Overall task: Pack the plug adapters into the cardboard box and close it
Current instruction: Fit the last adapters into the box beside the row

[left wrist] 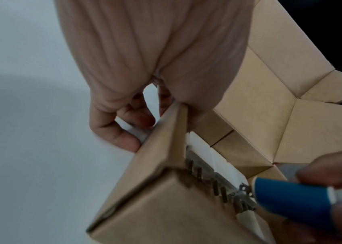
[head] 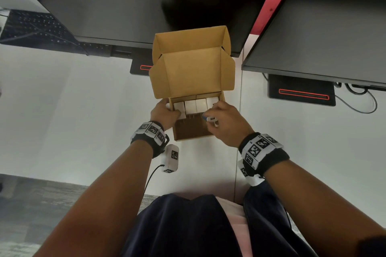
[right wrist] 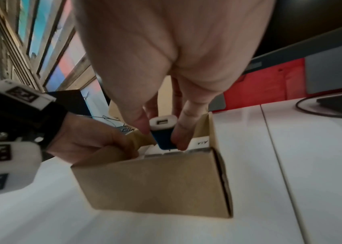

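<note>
The box (head: 193,73) stands on the white surface (head: 62,110), lid raised. Four white adapters (head: 196,105) sit in a row at its far end, prongs toward the person. The left hand (head: 165,113) grips the box's left wall. The right hand (head: 225,125) pinches a blue adapter (right wrist: 163,135) over the box.

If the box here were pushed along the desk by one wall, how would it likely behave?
The box looks like thin folded cardboard, so a pushed wall would probably flex before the box slides. The desk looks smooth and glossy, so it would likely slide easily. Its raised lid stands tall behind, so a high push may tip it; the left hand grips one wall.
</note>
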Available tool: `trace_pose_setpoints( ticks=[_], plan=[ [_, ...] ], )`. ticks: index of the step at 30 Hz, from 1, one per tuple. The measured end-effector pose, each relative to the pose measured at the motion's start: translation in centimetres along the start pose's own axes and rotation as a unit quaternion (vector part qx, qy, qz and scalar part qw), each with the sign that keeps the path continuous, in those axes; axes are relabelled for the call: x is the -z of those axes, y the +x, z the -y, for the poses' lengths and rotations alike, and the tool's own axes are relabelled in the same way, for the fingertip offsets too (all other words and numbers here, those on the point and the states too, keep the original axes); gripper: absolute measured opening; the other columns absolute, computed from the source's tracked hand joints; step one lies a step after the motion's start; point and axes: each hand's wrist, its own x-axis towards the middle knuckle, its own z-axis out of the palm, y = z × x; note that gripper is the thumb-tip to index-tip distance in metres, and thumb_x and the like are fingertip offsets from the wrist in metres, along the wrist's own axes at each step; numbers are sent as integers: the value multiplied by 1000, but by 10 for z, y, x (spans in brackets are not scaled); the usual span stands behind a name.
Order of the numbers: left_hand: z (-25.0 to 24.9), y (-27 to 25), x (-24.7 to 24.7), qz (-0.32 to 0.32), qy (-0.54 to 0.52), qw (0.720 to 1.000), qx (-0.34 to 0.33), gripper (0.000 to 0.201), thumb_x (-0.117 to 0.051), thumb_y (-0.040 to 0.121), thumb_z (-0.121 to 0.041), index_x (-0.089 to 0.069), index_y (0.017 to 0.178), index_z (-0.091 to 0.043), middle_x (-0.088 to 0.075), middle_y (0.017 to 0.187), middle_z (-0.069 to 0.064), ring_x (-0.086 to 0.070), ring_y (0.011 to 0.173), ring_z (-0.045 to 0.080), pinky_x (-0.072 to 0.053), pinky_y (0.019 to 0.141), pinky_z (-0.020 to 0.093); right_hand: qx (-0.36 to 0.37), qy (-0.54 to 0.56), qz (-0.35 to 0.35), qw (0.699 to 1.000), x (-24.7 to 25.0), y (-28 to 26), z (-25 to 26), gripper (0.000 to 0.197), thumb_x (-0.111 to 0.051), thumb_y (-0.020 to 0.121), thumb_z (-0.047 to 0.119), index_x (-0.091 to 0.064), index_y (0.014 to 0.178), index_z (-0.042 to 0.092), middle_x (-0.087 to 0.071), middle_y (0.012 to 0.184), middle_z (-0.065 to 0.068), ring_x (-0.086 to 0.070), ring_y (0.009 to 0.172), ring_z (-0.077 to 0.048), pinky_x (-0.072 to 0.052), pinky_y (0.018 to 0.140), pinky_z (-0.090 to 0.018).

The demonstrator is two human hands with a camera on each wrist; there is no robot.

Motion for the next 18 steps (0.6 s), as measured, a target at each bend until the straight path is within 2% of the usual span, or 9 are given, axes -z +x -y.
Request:
trace_pose_setpoints(
  ticks=[2, 6, 12, 15, 18],
  plan=[
    [0, 0, 0, -2, 1, 1000, 2, 40, -64, 90, -17, -60, 130, -19, -71, 97, 5, -65, 96, 29, -54, 89, 39, -15, -8, 20, 1000, -5, 0, 1, 22, -63, 92, 21, -70, 112, 16, -53, 109, -3, -58, 96, -22, -54, 88, -37],
    [-2, -2, 0, 0, 9, 1000, 5, 42, -65, 91, -18, -59, 132, -19, -69, 98, 5, -64, 99, 30, -55, 94, 42, -27, -49, 26, 998, -13, 0, 2, 16, -65, 91, 22, -65, 106, 16, -52, 107, -2, -59, 90, -26, -54, 81, -37],
    [-5, -5, 1, 1, 11, 1000, 9, 47, -65, 90, -19, -58, 136, -20, -71, 110, 7, -66, 105, 31, -56, 98, 47, -34, -88, 29, 995, -16, 1, 4, 15, -62, 92, 29, -60, 104, 20, -56, 107, 0, -60, 90, -26, -55, 75, -41],
    [-5, -6, 2, 0, 10, 1000, 10, 47, -65, 90, -18, -58, 137, -19, -69, 105, 5, -65, 101, 29, -56, 98, 46, -30, -81, 28, 996, -15, 0, 7, 14, -62, 92, 30, -61, 102, 20, -56, 103, 1, -58, 89, -23, -53, 74, -39],
    [-6, -7, 1, 1, 9, 1000, 11, 48, -65, 90, -19, -58, 137, -19, -70, 107, 5, -66, 105, 30, -56, 99, 47, -23, -72, 23, 997, -16, -3, 8, 13, -62, 90, 29, -61, 98, 18, -55, 99, 1, -55, 86, -21, -51, 70, -35]
  ],
)
